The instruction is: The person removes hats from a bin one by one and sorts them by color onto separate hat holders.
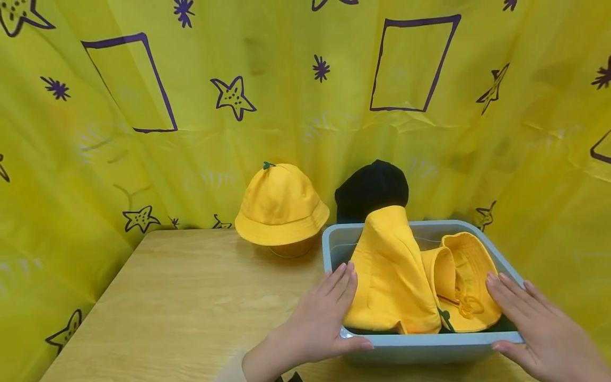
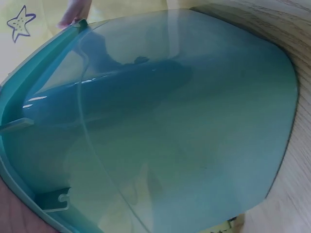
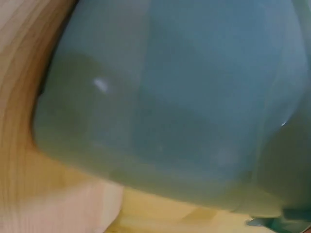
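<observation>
Left hand (image 1: 322, 313): fingers near straight across the bin's left rim, thumb stretched apart along the front edge; tips at the cloth's edge, pressing or not, cannot tell. Right hand (image 1: 539, 318): same spread at the right front corner, thumb by the front rim. Neither is curled round anything.

Bin (image 1: 425, 351): pale blue-green, upright on the table (image 1: 191, 297), between the hands. Wall smooth and glossy, probably plastic; judged stiff and fairly light even with its load, somewhat slippery on the flat sides. The left wrist view shows a lip with small ribs beneath, so the best hold should be under the rim at mid-side, one hand each side, kept level.

Contents: folded hat (image 1: 391, 276), propped above the back rim; beside it a second hat (image 1: 472, 276), opening showing, with a cord (image 1: 470, 306). Both yellow cloth; expected soft, light, not fragile, easily pinched by the brim. The propped one could topple if the bin tilts.

Beyond: third hat (image 1: 281, 204), brim down; black item (image 1: 372, 191) behind the bin, identity uncertain. Farthest: yellow curtain (image 1: 296, 32).
</observation>
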{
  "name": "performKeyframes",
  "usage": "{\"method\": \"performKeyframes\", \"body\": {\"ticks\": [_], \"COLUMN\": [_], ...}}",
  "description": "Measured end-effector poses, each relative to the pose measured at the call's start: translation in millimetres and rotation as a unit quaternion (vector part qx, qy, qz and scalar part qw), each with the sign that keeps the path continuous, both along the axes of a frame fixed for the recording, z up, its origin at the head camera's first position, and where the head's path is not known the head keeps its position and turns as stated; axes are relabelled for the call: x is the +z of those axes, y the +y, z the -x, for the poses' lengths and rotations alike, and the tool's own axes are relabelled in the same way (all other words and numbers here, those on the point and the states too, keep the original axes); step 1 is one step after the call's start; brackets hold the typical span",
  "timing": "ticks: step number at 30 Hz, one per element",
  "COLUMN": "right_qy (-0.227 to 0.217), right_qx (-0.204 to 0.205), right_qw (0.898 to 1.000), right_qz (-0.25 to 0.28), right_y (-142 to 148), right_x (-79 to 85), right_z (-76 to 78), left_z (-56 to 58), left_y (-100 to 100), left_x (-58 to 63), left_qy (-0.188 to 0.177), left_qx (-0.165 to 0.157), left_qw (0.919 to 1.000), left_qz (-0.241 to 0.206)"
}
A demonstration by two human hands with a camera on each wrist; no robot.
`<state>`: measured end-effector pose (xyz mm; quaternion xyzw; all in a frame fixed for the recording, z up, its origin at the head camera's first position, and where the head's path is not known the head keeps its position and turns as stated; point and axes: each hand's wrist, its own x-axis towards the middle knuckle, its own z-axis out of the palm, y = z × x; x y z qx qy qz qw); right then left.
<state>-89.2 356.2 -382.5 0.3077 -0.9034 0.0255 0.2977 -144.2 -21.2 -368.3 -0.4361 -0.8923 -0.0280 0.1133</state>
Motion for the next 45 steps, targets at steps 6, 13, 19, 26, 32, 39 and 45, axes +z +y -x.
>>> {"method": "performKeyframes", "body": {"ticks": [6,13,19,26,32,39,45], "right_qy": [0.023,0.039,0.012,0.006,-0.006,0.023,0.023], "right_qx": [0.032,0.069,0.142,0.194,0.199,0.219,0.233], "right_qw": [0.999,0.996,0.986,0.976,0.974,0.969,0.963], "right_qz": [0.019,0.036,0.089,0.099,0.106,0.115,0.132], "right_y": [-11.1,-22.2,-17.2,-12.8,-14.8,-22.3,-29.1], "right_x": [-2.9,-3.3,2.4,12.0,4.8,3.7,2.7], "right_z": [2.9,5.5,12.6,11.9,12.0,16.7,17.4], "left_z": [-1.5,-1.6,1.7,1.9,2.0,-1.6,-6.3], "left_y": [-11.3,-26.4,-33.7,-38.4,-41.9,-41.9,-42.9], "left_x": [-2.1,-2.8,-0.8,-3.1,-0.4,1.8,0.8], "left_qy": [-0.013,0.011,0.031,0.019,-0.006,0.018,0.045], "left_qx": [-0.014,-0.03,-0.034,-0.041,-0.056,-0.054,-0.078], "left_qw": [0.9997,0.999,0.9986,0.9984,0.9977,0.9984,0.9959], "left_qz": [-0.018,-0.031,-0.027,-0.033,-0.036,-0.006,0.005]}}
